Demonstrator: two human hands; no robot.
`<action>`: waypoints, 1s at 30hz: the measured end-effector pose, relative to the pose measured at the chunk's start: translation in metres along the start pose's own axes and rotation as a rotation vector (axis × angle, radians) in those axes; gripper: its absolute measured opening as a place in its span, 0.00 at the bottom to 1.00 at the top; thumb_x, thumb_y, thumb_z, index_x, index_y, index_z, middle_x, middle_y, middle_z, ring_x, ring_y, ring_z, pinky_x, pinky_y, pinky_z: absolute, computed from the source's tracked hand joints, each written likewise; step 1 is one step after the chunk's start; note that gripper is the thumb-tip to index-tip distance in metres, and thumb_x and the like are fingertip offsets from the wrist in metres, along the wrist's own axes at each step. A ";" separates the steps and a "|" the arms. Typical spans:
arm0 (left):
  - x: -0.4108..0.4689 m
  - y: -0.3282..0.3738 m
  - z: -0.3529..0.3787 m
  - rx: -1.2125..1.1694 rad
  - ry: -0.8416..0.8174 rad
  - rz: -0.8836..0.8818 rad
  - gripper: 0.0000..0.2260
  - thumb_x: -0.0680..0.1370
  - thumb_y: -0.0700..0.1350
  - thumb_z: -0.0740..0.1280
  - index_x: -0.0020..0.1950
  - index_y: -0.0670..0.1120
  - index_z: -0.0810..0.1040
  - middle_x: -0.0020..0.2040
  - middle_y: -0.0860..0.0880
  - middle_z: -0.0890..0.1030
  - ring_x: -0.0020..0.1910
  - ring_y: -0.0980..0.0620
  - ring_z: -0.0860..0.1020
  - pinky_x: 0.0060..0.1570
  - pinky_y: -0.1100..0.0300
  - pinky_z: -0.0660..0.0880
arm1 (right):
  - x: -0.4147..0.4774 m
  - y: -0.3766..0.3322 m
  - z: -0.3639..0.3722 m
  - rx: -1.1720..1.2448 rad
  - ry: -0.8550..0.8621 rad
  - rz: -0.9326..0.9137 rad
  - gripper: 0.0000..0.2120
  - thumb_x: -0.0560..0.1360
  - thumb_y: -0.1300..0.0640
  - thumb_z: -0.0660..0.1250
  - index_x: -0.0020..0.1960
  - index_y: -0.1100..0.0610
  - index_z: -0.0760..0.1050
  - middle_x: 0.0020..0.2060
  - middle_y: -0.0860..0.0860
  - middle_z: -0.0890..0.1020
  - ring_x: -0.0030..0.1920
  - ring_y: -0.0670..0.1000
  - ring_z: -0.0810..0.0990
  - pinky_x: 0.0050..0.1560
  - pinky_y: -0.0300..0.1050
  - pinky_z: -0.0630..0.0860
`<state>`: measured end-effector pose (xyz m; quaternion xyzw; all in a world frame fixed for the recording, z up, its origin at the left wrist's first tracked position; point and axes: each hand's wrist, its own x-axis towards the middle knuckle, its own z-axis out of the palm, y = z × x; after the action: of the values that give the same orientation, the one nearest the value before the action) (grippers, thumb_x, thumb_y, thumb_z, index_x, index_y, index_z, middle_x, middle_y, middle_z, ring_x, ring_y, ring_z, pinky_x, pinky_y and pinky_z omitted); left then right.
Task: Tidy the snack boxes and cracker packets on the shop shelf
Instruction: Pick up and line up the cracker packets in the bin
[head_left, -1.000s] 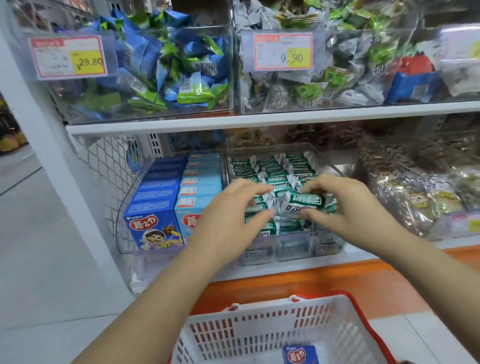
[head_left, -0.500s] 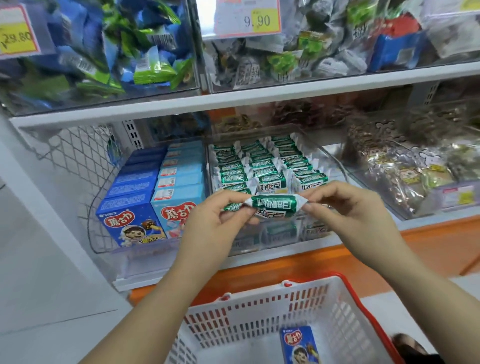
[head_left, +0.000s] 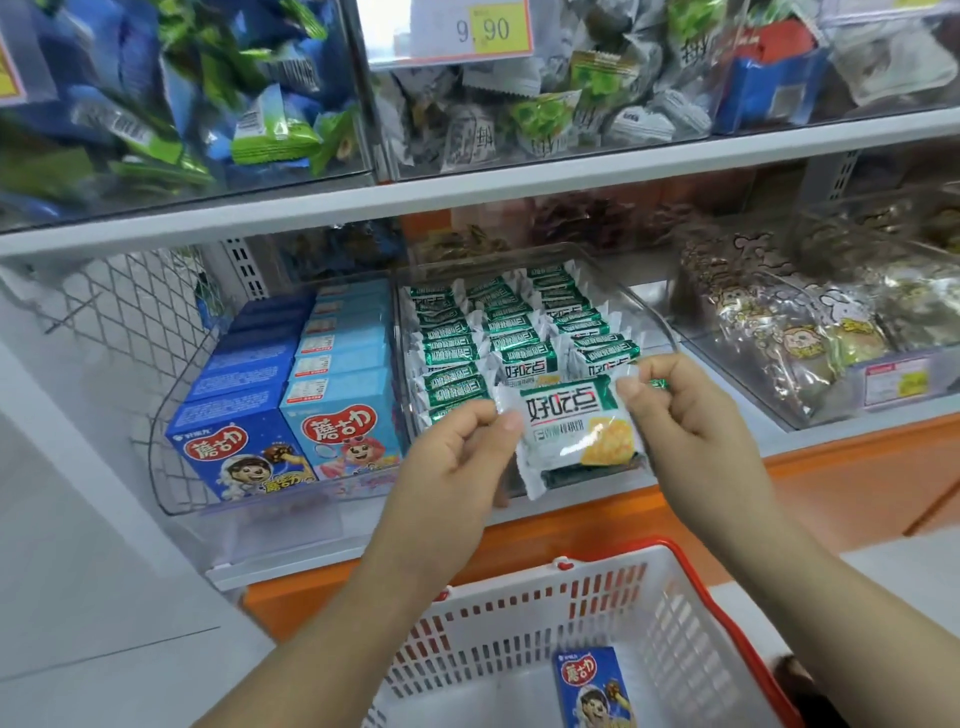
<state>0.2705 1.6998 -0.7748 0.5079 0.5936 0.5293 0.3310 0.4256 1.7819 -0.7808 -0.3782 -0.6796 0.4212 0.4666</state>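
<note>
White slotted plastic basket (head_left: 519, 623), red rim, glossy blue snack box (head_left: 592, 686) flat inside. Above, crinkly foil cracker packet (head_left: 576, 431), green-white, rectangular, pinched by top corners: left grip (head_left: 452, 457) on left corner, right grip (head_left: 696, 421) on right, hanging before clear tray (head_left: 519, 257). Behind, upright packet rows (head_left: 498, 332); cardboard boxes (head_left: 291, 395) in rows left of them.

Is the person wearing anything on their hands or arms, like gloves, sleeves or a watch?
No. The left hand and right hand are bare: no gloves, no rings that show. The left forearm and right forearm are bare too, with no sleeve, watch or bracelet in view. The nails look short.
</note>
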 end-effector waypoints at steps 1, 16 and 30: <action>0.000 0.000 0.000 -0.026 -0.071 -0.052 0.12 0.76 0.53 0.62 0.45 0.45 0.77 0.30 0.51 0.74 0.31 0.55 0.73 0.34 0.68 0.70 | 0.001 0.001 -0.001 0.020 -0.001 0.061 0.07 0.79 0.53 0.60 0.45 0.55 0.71 0.20 0.49 0.66 0.21 0.47 0.62 0.25 0.41 0.64; 0.009 -0.002 -0.001 -0.762 -0.122 -0.603 0.04 0.64 0.39 0.69 0.32 0.43 0.83 0.27 0.48 0.75 0.23 0.58 0.75 0.24 0.69 0.73 | 0.008 0.006 -0.001 0.804 -0.006 0.794 0.05 0.76 0.61 0.65 0.45 0.63 0.75 0.34 0.56 0.74 0.21 0.44 0.71 0.24 0.37 0.76; 0.004 0.003 -0.012 0.022 0.015 0.089 0.10 0.78 0.39 0.63 0.48 0.51 0.81 0.44 0.52 0.84 0.43 0.58 0.82 0.44 0.68 0.77 | 0.007 0.000 -0.012 0.408 -0.163 0.307 0.11 0.74 0.49 0.62 0.39 0.56 0.73 0.28 0.53 0.78 0.30 0.50 0.78 0.39 0.40 0.77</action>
<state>0.2592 1.6994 -0.7686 0.5334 0.5786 0.5409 0.2970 0.4348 1.7904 -0.7764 -0.3399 -0.5508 0.6442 0.4076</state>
